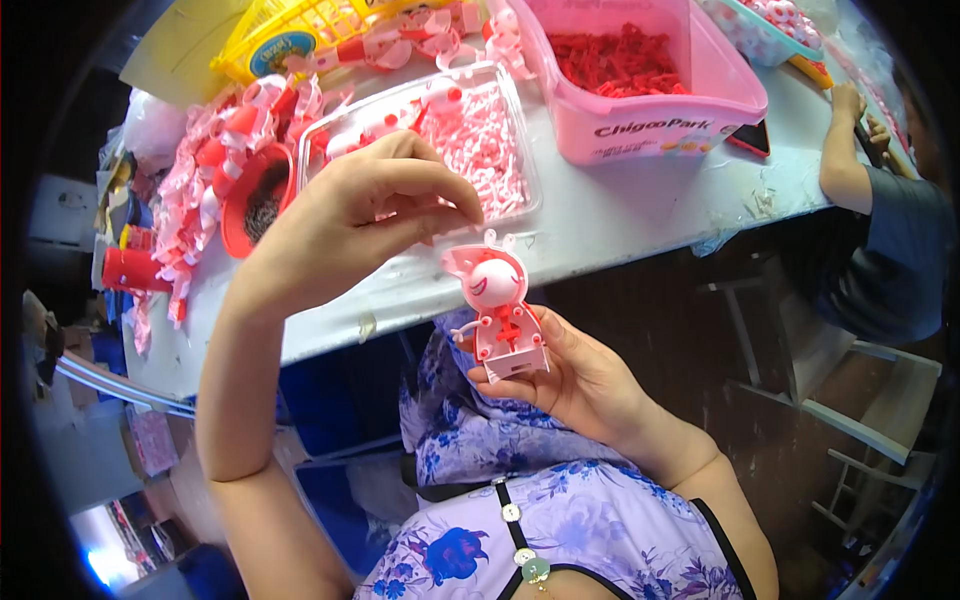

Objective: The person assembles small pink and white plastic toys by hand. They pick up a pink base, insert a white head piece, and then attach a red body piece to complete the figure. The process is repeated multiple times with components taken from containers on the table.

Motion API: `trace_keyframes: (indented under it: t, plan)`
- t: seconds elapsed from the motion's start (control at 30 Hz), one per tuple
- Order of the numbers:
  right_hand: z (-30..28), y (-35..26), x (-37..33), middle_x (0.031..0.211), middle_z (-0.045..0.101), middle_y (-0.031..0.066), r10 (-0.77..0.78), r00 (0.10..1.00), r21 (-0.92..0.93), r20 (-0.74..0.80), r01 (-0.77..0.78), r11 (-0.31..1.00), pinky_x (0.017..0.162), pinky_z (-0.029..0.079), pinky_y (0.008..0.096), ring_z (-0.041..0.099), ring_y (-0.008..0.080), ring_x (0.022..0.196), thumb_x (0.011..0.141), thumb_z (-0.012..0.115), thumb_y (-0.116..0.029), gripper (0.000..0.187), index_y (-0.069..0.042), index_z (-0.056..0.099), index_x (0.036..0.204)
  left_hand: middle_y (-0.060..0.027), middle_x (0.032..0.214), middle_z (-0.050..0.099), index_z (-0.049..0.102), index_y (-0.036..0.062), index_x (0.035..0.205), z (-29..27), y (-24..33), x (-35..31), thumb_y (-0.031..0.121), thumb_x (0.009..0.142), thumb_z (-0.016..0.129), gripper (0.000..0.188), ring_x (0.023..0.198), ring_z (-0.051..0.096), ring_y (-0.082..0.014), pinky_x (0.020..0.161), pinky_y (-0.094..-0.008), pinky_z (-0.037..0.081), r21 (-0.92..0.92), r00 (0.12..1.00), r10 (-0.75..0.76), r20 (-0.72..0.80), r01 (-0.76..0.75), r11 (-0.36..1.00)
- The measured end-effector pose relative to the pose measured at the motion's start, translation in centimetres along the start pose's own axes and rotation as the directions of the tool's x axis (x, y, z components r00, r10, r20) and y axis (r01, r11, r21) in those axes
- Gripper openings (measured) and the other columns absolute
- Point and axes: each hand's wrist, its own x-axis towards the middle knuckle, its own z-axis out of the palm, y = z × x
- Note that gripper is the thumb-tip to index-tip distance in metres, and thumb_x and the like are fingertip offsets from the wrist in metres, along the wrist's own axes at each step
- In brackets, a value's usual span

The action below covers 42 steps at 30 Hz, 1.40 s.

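Observation:
My right hand [585,385] is closed around the lower part of a pink plastic toy figure [497,285]. The figure is upright, its hollow side facing me, with a pale round head part, small ears, red inner parts and one little pink arm sticking out on the left. Above and left of it, my left hand [385,195] is bent over the front of a clear tray [530,190], fingers curled together. Anything between those fingertips is too small or hidden to make out. The tray holds many small pink pieces [480,140] and some larger red-and-pink parts.
A pink bin [640,130] of red pieces stands at the back right of the white table [590,225]. A red bowl [235,215] with dark small parts sits left, beside heaped pink parts [205,170]. A yellow basket [300,40] is behind. Another person [875,230] works at right.

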Motion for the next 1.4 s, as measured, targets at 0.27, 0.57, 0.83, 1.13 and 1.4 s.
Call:
trace_keyframes:
  t: [0.27, 0.57, 0.83, 1.13, 1.4]
  plan:
    - [0.0, 0.6, -0.3, 0.133, 0.047, 0.0191, 0.099, 0.995, -0.012, 0.018, -0.098, 0.995, 0.101, 0.045, 0.0382, 0.054, 0.0296, 0.117, 0.1, 0.038, -0.038, 0.051, -0.002, 0.034, 0.136, -0.0043, 0.076, 0.062, 0.069, 0.0012, 0.094, 0.5, 2.8, -0.2, 0.002, 0.081, 0.069, 0.013, 0.07, 0.06, -0.0108, 0.061, -0.0238, 0.048, -0.019, 0.971, -0.027, 0.239, 0.032, 0.999]
    - [0.3, 0.4, -0.3, 0.133, 0.047, 0.0178, 0.086, 0.996, -0.001, 0.02, -0.086, 0.996, 0.101, 0.044, 0.0381, 0.053, 0.0292, 0.118, 0.1, 0.039, -0.04, 0.053, -0.002, 0.034, 0.137, -0.007, 0.081, 0.065, 0.069, -0.0009, 0.096, 1.1, 2.5, -0.7, 0.002, 0.082, 0.068, 0.014, 0.07, 0.066, -0.0118, 0.061, -0.0235, 0.053, -0.159, 0.968, 0.011, 0.251, 0.03, 0.987]
    - [0.2, 0.8, -0.3, 0.133, 0.048, 0.0184, 0.106, 0.994, -0.002, 0.02, -0.106, 0.994, 0.102, 0.044, 0.0391, 0.054, 0.0282, 0.118, 0.1, 0.038, -0.038, 0.05, -0.002, 0.036, 0.134, -0.0061, 0.076, 0.064, 0.07, 0.0004, 0.092, 0.6, 3.3, -0.1, 0.008, 0.08, 0.072, 0.014, 0.067, 0.062, -0.0123, 0.058, -0.025, 0.05, -0.12, 0.902, -0.149, 0.406, 0.214, 0.969]
    - [0.6, 1.1, -0.1, 0.13, 0.05, 0.0164, 0.146, 0.989, -0.048, 0.013, -0.145, 0.988, 0.1, 0.045, 0.0384, 0.056, 0.0256, 0.115, 0.101, 0.038, -0.038, 0.045, -0.003, 0.039, 0.13, -0.0076, 0.068, 0.064, 0.068, 0.0013, 0.081, 1.3, 3.6, 1.0, 0.009, 0.079, 0.069, 0.008, 0.06, 0.063, -0.0186, 0.057, -0.0287, 0.048, 0.034, 0.83, -0.149, 0.538, 0.156, 0.987]
    - [0.7, 1.2, -0.1, 0.131, 0.049, 0.0153, 0.152, 0.987, -0.047, 0.055, -0.149, 0.988, 0.1, 0.045, 0.038, 0.054, 0.024, 0.117, 0.1, 0.039, -0.038, 0.048, -0.005, 0.034, 0.136, -0.0101, 0.074, 0.065, 0.069, 0.0021, 0.077, 2.1, 3.5, 2.1, 0.007, 0.073, 0.069, 0.006, 0.068, 0.065, -0.0238, 0.063, -0.0329, 0.051, 0.146, 0.823, -0.105, 0.559, 0.026, 0.989]
